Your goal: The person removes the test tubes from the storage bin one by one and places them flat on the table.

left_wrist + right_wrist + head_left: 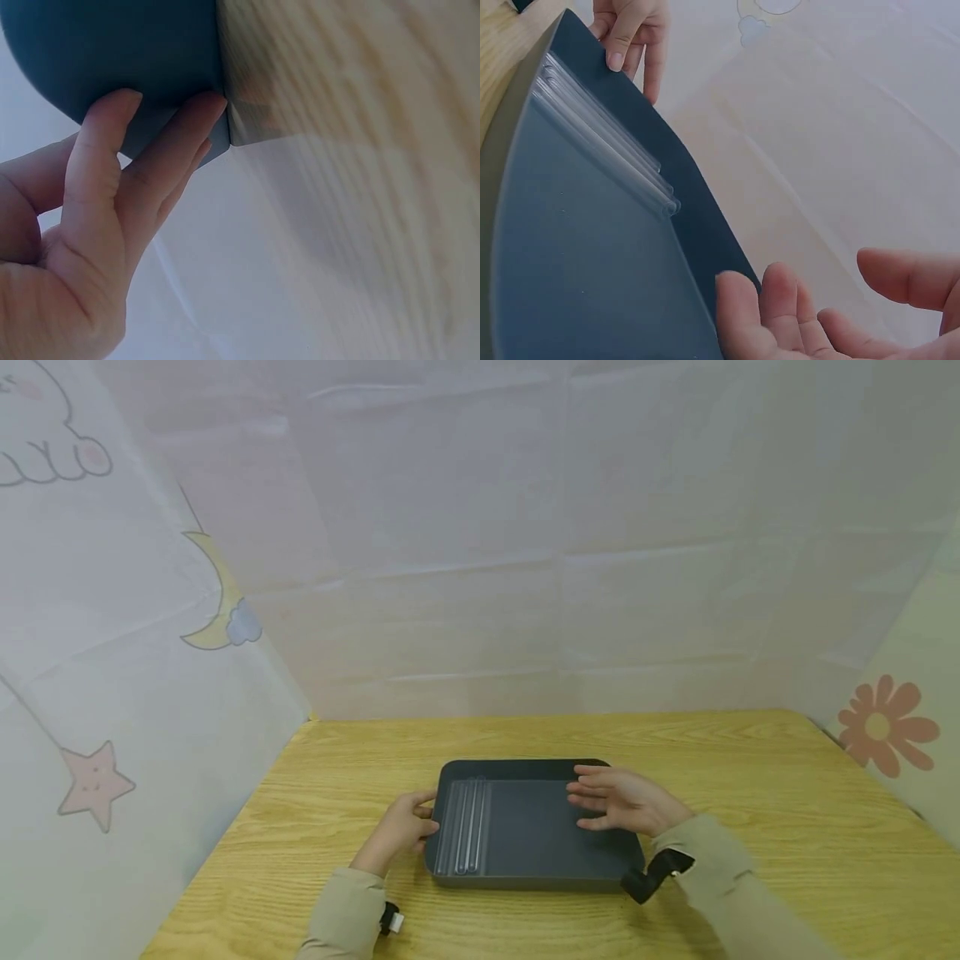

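Note:
A dark grey rectangular tray (555, 835) sits on the table. Several clear tubes (471, 827) with rounded ends lie side by side along its left wall; the right wrist view shows the same tubes (604, 139) lying together. My left hand (401, 827) holds the tray's left side, thumb at the rim and other fingers (169, 157) against the outer wall. Over the right part of the tray hovers my right hand (626, 802), fingers spread and nothing in them. In the right wrist view its fingertips overlap the tray's wall; whether they touch it I cannot tell.
The tray stands on a yellow wood-grain table (360, 752). Behind it rises a pale creased backdrop (525, 568), with a printed sheet to the left. A black strap (656, 875) with a camera mount is on the right wrist, near the tray's front right corner.

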Available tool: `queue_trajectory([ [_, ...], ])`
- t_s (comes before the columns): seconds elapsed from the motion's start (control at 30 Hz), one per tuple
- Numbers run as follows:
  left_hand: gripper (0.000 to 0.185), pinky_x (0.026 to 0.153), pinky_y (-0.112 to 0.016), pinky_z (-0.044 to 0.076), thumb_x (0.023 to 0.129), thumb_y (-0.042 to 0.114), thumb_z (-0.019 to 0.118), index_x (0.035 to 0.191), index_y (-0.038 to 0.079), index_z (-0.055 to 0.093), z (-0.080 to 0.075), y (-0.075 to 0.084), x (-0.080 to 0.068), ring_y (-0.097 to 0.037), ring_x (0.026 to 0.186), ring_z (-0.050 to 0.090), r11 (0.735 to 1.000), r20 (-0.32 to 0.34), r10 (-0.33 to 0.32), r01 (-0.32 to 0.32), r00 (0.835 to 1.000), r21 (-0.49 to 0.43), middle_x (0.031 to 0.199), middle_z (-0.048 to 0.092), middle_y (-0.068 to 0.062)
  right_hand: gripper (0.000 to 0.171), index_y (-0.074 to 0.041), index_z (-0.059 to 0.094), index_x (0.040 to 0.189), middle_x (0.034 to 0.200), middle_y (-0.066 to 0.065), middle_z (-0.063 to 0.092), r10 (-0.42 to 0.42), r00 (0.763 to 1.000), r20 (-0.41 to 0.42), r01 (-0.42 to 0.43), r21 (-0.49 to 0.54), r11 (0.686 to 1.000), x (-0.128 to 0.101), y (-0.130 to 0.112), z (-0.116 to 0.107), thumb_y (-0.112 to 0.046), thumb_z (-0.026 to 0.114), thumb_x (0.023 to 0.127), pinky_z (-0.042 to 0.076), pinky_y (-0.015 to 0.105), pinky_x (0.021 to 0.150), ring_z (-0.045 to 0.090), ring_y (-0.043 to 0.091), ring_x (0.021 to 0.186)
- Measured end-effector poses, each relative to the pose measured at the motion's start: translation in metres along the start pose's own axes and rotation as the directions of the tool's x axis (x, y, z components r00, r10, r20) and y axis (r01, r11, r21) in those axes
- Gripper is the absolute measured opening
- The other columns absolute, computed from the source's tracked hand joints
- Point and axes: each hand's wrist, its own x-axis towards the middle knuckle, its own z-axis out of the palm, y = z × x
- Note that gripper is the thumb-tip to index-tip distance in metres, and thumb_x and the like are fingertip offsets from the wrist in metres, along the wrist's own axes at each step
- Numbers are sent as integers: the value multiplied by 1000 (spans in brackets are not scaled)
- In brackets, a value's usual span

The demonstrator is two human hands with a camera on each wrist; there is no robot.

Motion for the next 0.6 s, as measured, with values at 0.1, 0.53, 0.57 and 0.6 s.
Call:
queue_trajectory([
  [0.1,55,66,-38,56,89,-16,56,141,-13,39,0,-1,0,-30,88,68,1000,5,-5,5,1000,-11,119,57,-35,74,0,-2,154,146,29,26,19,1000,9,-19,15,1000,4,2,4,-9,50,102,40,56,99,55,20,105],
  [0.53,54,64,-37,56,89,-15,56,140,-12,41,0,2,0,-29,86,67,1000,-2,-21,21,1000,-4,118,58,-34,68,2,0,154,152,33,12,15,1000,21,-16,37,999,17,8,16,-5,44,103,29,65,102,54,24,106],
  [0.57,53,64,-37,56,89,-15,57,140,-11,41,0,2,0,-29,86,67,1000,-3,-24,24,1000,-1,117,58,-34,67,2,0,154,152,33,12,15,1000,20,-15,39,999,18,9,17,-6,43,103,29,66,102,53,25,107],
  [0.6,53,63,-36,55,89,-15,57,140,-11,41,0,2,0,-28,85,67,1000,-3,-24,24,1000,1,116,59,-33,66,2,1,154,152,33,12,16,1000,20,-16,37,999,19,9,18,-6,43,104,29,66,102,53,25,108],
])
